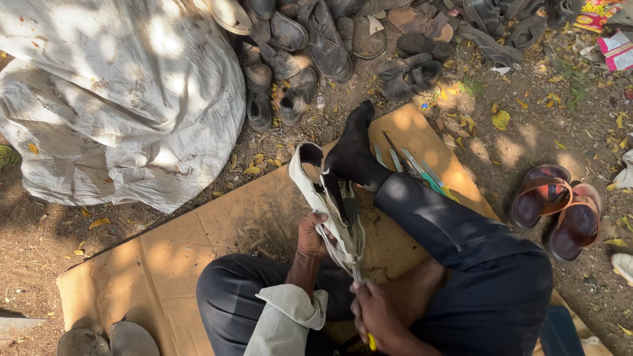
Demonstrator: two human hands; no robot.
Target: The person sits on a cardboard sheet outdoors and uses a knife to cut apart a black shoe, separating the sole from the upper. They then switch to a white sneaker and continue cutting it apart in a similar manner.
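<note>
I sit on a sheet of brown cardboard point(198, 244) laid on the dirt. A white shoe point(316, 191) lies on its side between my legs, its opening facing up and away. My socked foot point(353, 151) presses against it. My left hand point(311, 236) grips the shoe's side near the sole. My right hand point(372, 310) is closed around a thin tool with a yellow handle point(371, 341), its tip at the shoe's lower end. The tool's tip is hidden against the shoe.
A large white sack point(112, 99) fills the upper left. A heap of worn dark shoes point(310, 46) lies beyond it. Several thin tools point(412, 165) rest on the cardboard beside my leg. Brown sandals point(560, 207) sit at right, grey soles point(109, 341) at bottom left.
</note>
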